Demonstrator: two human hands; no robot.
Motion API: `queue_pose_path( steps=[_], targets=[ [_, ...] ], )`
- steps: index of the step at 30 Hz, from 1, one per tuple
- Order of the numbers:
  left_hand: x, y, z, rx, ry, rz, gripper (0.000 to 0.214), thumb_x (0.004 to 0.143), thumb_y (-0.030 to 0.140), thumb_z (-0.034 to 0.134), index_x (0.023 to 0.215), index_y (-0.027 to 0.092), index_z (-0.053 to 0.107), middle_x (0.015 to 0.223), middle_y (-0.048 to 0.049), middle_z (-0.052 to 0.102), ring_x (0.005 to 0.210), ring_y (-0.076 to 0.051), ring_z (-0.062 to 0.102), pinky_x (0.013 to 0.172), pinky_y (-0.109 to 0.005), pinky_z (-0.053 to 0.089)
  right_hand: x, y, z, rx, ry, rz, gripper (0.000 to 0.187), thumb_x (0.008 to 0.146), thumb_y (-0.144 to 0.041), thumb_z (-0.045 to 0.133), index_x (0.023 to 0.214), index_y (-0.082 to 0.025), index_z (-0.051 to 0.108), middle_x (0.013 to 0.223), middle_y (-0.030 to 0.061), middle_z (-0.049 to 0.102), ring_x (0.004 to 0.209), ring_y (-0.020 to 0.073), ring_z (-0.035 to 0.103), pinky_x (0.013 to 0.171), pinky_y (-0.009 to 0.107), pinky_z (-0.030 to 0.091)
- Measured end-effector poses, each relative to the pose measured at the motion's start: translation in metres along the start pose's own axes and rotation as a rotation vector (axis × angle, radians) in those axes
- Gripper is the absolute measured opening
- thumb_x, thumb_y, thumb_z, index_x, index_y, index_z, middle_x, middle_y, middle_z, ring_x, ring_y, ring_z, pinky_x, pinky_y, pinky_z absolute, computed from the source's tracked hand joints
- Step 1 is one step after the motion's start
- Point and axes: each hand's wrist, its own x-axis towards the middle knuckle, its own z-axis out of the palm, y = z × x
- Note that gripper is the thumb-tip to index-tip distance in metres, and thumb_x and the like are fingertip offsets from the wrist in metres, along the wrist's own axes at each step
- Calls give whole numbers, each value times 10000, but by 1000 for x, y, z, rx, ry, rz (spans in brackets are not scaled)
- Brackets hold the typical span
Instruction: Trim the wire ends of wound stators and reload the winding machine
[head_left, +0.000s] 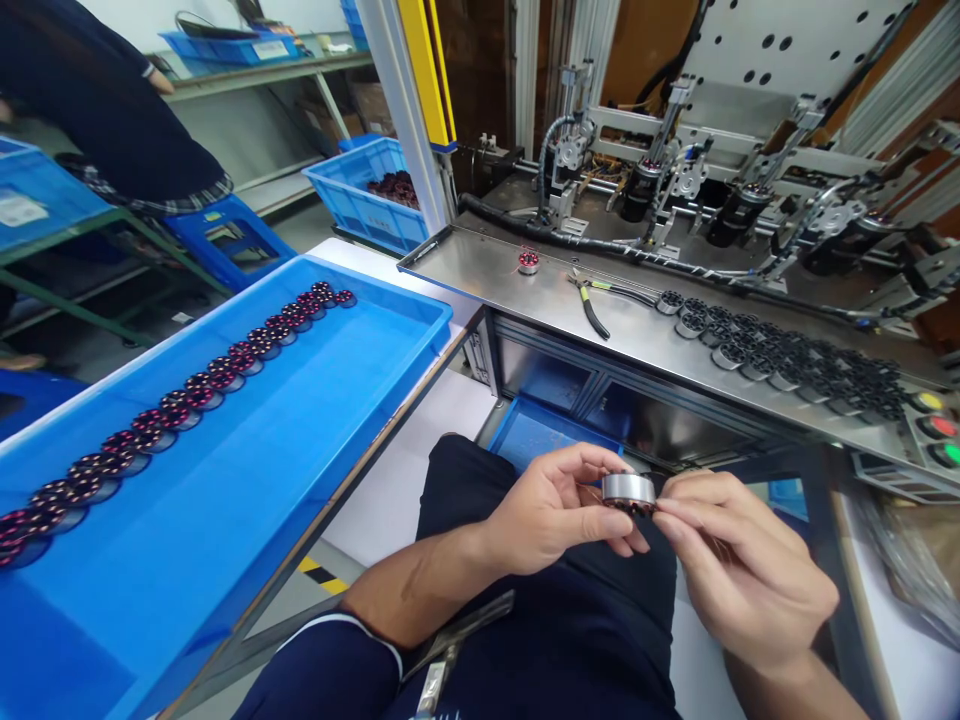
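Observation:
My left hand (547,510) is closed round the rim of a wound motor stator (628,488), a silver ring with dark copper-coloured coils along its underside. Thumb and fingertips of my right hand (742,560) are pinched together at the stator's right edge. A fine copper wire (721,547) shows under the right fingers and seems gripped there, though the fingers partly hide it. On the metal bench (480,270) ahead stand one red-and-copper stator (528,262) and a pair of cutting pliers (589,300) with black and green handles.
Rows of black-topped metal cores (780,355) line the bench's right side, near coloured push buttons (937,427). Behind rises a winding machine (675,170). A long blue tray (247,530) at left holds a line of wound stators (202,390). Another person (112,100) works beyond.

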Motion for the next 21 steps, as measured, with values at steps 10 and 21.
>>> queue_pose_path(
  steps=[10, 21],
  targets=[
    [-9, -6, 3, 747, 167, 721, 518, 676, 154, 871, 1134, 213, 637, 1102, -91, 743, 1040, -219, 700, 901, -340, 590, -12, 6, 25, 275, 106, 434, 146, 928, -162, 598, 791, -180, 643, 755, 34, 602, 697, 147, 590, 591, 263, 505],
    [-14, -10, -3, 869, 242, 664, 606, 691, 186, 864, 1240, 186, 606, 1173, -112, 747, 966, -216, 743, 855, -314, 624, -15, 11, 37, 502, 107, 600, 170, 930, -231, 613, 773, -176, 648, 751, 21, 614, 678, 140, 605, 607, 260, 527]
  ],
)
